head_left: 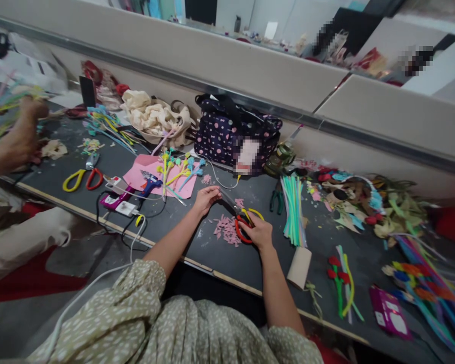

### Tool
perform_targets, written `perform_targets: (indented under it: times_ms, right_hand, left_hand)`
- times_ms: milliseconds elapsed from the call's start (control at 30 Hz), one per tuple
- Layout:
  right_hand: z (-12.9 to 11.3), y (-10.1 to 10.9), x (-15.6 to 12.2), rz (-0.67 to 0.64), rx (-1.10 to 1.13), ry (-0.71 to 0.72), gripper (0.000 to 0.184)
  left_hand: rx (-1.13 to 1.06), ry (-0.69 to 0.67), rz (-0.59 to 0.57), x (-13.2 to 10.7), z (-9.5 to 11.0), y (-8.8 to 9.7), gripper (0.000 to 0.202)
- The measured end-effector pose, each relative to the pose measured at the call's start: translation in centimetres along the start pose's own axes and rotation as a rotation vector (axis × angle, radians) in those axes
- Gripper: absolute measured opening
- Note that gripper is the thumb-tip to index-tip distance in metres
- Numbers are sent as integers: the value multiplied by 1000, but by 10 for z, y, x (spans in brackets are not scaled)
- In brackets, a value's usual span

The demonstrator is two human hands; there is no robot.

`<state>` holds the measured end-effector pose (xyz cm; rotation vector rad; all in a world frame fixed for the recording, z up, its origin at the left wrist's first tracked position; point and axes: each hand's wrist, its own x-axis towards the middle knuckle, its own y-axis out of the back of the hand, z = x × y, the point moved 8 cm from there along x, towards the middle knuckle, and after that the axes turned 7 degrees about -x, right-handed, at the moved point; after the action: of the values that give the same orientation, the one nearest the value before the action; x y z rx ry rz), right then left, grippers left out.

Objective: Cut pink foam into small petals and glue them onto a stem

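Note:
My right hand (pixel 260 231) grips a pair of scissors (pixel 243 226) with one red and one yellow handle loop, blades pointing up and left. The fingers of my left hand (pixel 208 200) are pinched together on a thin greyish strip (pixel 227 197) that runs to the scissor blades; blur hides its exact kind. Just below the blades lies a pile of small pink cut pieces (pixel 227 230). Left of my left hand, pipe-cleaner flowers (pixel 174 172) in yellow, green and blue rest on a pink sheet (pixel 140 167), beside a blue glue gun (pixel 148 187).
A bundle of green pipe cleaners (pixel 293 207), dark pliers (pixel 276 198) and a cardboard tube (pixel 299 268) lie to the right. A dotted bag (pixel 220 131) stands behind. Left are a purple power strip (pixel 118 200), cords, more scissors (pixel 86 174) and another person's hand (pixel 32 108).

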<state>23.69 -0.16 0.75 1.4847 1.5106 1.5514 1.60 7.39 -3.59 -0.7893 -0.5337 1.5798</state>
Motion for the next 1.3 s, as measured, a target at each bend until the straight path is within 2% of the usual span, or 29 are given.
perform_targets:
  times_ms: [500, 867, 1300]
  right_hand:
    - [0, -3, 1, -36, -14, -2, 50]
    - [-4, -2, 1, -5, -73, 44, 49]
    - [-7, -7, 0, -35, -82, 57, 51]
  left_hand:
    - [48, -16, 13, -1, 2, -2, 34]
    - [44, -3, 45, -1, 2, 2, 36]
    - [13, -16, 21, 0, 2, 0, 31]
